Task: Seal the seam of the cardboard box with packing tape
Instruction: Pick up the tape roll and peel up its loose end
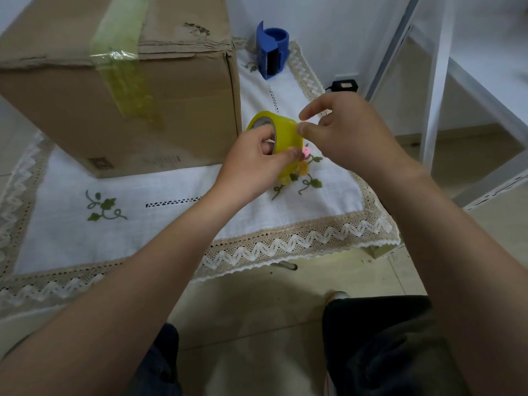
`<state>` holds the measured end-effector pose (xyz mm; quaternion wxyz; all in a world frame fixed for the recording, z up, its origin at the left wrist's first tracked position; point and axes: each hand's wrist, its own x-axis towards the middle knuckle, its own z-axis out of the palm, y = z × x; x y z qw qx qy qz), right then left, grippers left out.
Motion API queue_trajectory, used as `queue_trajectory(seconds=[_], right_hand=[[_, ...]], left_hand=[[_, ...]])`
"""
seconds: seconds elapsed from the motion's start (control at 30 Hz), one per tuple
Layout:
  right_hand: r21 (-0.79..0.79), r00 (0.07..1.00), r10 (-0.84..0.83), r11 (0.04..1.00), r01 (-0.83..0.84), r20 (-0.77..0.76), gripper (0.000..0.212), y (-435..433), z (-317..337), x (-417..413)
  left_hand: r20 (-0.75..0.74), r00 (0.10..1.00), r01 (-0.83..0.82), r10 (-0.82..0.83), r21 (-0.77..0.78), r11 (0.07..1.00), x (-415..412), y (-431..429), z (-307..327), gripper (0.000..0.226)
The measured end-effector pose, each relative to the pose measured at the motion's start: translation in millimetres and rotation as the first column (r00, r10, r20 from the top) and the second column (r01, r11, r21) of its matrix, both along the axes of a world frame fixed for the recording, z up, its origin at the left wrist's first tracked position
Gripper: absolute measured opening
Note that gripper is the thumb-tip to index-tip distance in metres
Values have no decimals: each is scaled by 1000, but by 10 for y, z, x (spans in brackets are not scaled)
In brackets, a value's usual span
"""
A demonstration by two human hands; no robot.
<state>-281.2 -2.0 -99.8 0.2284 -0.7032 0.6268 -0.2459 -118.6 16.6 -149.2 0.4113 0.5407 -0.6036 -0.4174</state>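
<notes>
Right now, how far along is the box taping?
Done: one yellowish tape strip already runs over the box top edge and down its front. In hand: left hand holds the roll above the cloth; right hand pinches at its outer surface, apparently finding the tape end. Left: pull, apply, cut. Whether more seam needs tape can't be seen.

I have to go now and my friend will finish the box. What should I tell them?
Left hand: holds the yellow tape roll through its core.
Right hand: fingertips picking at the roll's outer face, probably finding the tape's end.
Cardboard box: on the tablecloth, left of the roll, one tape strip already over its top edge.
Blue dispenser: behind, unused.
Left: pull tape free, seal the seam.
</notes>
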Motion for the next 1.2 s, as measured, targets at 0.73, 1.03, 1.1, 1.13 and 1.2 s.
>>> queue_trajectory(seconds=[0.73,1.03,1.1,1.13,1.2], right_hand=[[-271,955,-16,960,-68,-295,18,94,6,129],[-240,992,-6,970,-26,-129,20,1,10,46],[-203,996,-1,979,-16,-86,24,-19,3,40],[-194,997,-10,981,-6,-82,26,-32,-9,34],[-184,995,-39,983,22,-93,35,-57,-34,34]], left_hand=[[142,990,32,-25,-47,998,-18,51,74,29],[22,1000,18,-18,-4,1000,21,55,47,13],[11,1000,23,-23,-2,1000,25,62,38,10],[16,1000,24,-24,-3,1000,21,72,46,9],[35,999,13,-13,-15,1000,25,74,39,12]])
